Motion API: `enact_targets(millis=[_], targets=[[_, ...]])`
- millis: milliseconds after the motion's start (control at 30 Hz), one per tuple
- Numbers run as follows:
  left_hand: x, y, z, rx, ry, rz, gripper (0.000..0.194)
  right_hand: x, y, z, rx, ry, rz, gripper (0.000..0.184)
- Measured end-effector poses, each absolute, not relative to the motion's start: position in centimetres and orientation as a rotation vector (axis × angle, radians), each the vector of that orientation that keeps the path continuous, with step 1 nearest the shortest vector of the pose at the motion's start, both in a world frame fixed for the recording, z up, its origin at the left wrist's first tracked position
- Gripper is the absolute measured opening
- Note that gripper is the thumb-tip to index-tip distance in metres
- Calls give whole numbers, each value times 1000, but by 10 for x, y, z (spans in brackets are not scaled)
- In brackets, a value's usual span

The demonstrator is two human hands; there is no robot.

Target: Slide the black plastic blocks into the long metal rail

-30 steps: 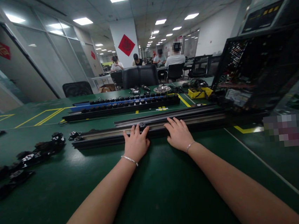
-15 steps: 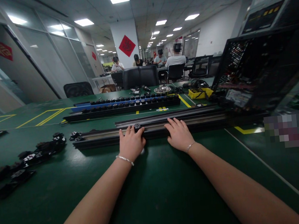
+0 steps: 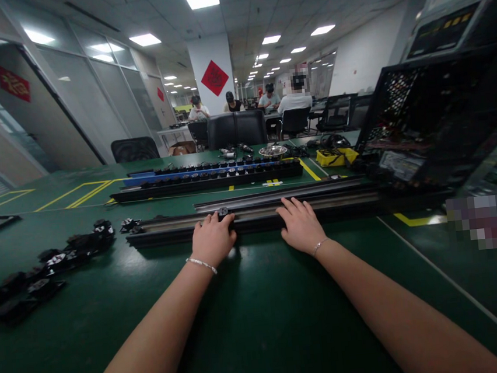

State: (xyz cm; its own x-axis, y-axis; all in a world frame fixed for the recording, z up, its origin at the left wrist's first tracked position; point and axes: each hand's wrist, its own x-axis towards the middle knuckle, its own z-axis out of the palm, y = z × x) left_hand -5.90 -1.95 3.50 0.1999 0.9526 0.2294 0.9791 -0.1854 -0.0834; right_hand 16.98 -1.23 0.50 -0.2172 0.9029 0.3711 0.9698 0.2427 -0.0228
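Sitting on the rail (image 3: 257, 221), a black block (image 3: 223, 212) lies at one o'clock from the left hand (image 3: 213, 238), whose grip is unclear. Fingers spread, the right hand (image 3: 301, 223) touches the rail.

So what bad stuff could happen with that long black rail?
The left hand has its fingertips right by a small black part on the long black rail, so they might get pinched if the part slid. Some black pieces sit near the rail's left end and could get knocked if it shifted. The other end stretches toward an open computer case, so it might bump that.
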Motion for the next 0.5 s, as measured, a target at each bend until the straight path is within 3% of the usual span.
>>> enact_targets(millis=[500], targets=[[-62,-21,42,-2306,-1927,18,61,170,-11,5,-1741,-2216,-294,47]])
